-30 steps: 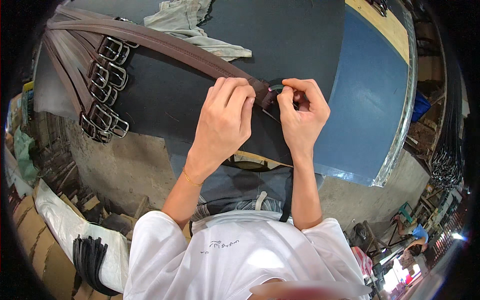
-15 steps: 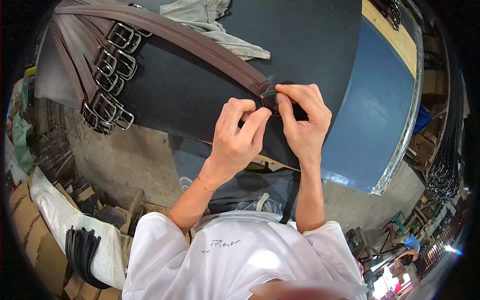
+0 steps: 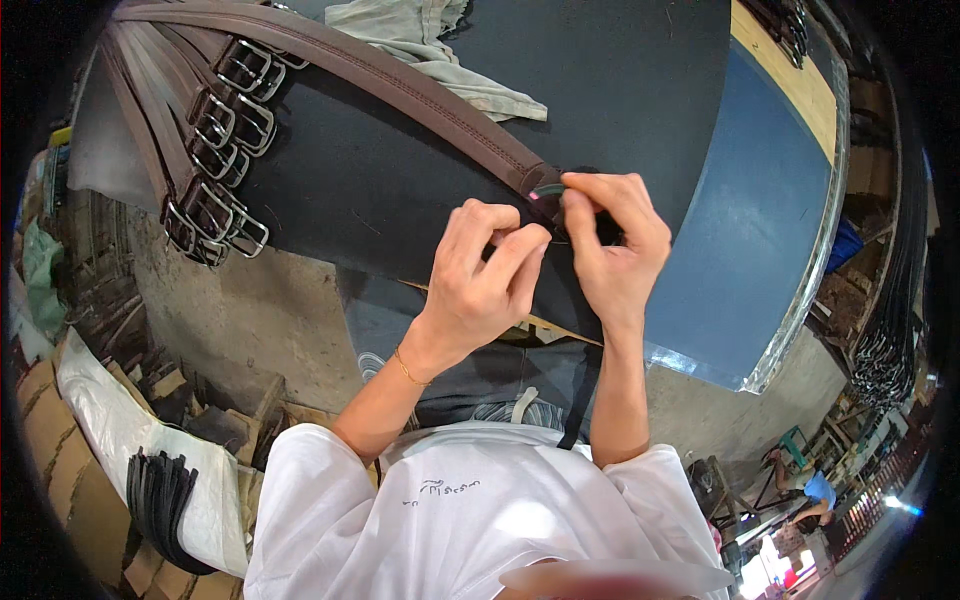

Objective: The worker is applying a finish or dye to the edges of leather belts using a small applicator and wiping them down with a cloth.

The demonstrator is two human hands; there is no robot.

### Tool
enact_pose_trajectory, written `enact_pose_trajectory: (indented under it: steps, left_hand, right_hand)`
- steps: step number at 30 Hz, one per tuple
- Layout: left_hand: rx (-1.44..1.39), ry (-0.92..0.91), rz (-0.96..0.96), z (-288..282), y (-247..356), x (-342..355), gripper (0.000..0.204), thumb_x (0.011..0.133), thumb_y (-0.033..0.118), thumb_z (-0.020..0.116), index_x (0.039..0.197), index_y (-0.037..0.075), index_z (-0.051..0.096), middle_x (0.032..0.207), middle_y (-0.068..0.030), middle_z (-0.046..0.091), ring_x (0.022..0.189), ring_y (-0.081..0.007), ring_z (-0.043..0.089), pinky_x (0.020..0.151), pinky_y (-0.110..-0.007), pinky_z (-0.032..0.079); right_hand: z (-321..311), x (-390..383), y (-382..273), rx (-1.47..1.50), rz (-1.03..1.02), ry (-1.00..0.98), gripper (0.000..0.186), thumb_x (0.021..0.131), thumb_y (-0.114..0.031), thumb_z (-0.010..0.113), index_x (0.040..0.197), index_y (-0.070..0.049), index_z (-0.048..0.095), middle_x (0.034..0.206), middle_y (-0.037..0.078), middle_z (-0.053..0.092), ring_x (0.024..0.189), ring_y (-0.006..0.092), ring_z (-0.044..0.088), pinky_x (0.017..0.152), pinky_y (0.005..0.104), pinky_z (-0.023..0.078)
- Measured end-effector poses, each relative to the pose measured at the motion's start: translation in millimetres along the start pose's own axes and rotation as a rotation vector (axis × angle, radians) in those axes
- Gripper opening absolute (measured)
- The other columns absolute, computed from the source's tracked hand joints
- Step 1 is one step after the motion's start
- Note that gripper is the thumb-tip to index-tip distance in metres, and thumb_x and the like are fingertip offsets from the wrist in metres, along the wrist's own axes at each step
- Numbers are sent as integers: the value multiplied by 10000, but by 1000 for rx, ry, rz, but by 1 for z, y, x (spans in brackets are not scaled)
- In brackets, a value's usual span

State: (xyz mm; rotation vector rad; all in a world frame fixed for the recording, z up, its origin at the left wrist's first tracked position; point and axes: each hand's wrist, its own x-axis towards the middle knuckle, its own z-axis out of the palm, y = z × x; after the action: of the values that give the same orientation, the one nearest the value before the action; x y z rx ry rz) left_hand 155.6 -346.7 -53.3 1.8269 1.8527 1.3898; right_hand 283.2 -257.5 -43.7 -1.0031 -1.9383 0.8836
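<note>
A brown stitched leather belt [image 3: 420, 110] stretches diagonally across the dark mat [image 3: 590, 70] to my hands. At its end, my right hand [image 3: 620, 260] pinches a small, thin green piece with a pink tip [image 3: 545, 192], too small to identify. My left hand [image 3: 470, 280], a bracelet on its wrist, is curled closed just below and left of the belt end; what its fingertips hold, if anything, is hidden. More brown belts [image 3: 150, 110] fan out at the upper left, with silver buckles [image 3: 245, 70] bunched along the mat. A crumpled pale cloth [image 3: 400, 40] lies behind the belt.
A blue sheet [image 3: 740, 250] and wooden board [image 3: 770, 50] form the table's right side. Black straps [image 3: 160, 510] hang over white sacking at lower left, beside cardboard [image 3: 50, 430]. More dark straps [image 3: 885, 330] hang at far right. A co-worker [image 3: 815, 500] is in the lower-right background.
My left hand has drawn down and back from the belt end, its fingers more curled. My right hand remains pinched at the belt end. The view has shifted slightly.
</note>
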Motion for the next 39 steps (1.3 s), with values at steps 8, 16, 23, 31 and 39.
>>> enact_pose_trajectory:
  steps: [8,16,23,31,39]
  left_hand:
    - [178,-110,52,-4,-2,64,231,773,72,734,1001,51,701,1017,-84,596,945,-289,537,851,-403,442]
    - [275,-685,-50,1,-14,110,138,845,130,678,898,16,734,955,-97,621,1003,-291,553,894,-420,433]
    - [197,-526,17,0,-19,93,103,889,101,630,896,12,681,962,-95,600,982,-291,536,905,-394,400]
    - [144,-382,140,-8,-16,70,109,879,90,654,968,32,628,999,-82,576,999,-289,535,907,-414,399]
    - [131,-314,59,-5,-14,68,269,842,143,715,1078,24,666,988,-83,602,980,-282,547,902,-417,417]
  right_hand:
    - [-10,-5,21,802,324,653,183,974,-11,613,1129,79,648,1008,122,663,843,156,648,795,290,550]
    - [-12,-5,19,898,319,627,177,976,-20,615,1125,70,647,970,111,664,846,156,645,808,303,553]
    - [-12,-3,17,893,327,620,175,977,-23,615,1122,69,649,963,106,666,843,157,647,807,291,552]
    - [-10,-3,16,811,328,588,185,975,-29,620,1128,69,652,942,95,671,842,135,645,799,280,552]
    - [-11,-4,18,854,328,595,181,974,-35,627,1124,63,650,953,100,664,839,154,649,800,294,556]
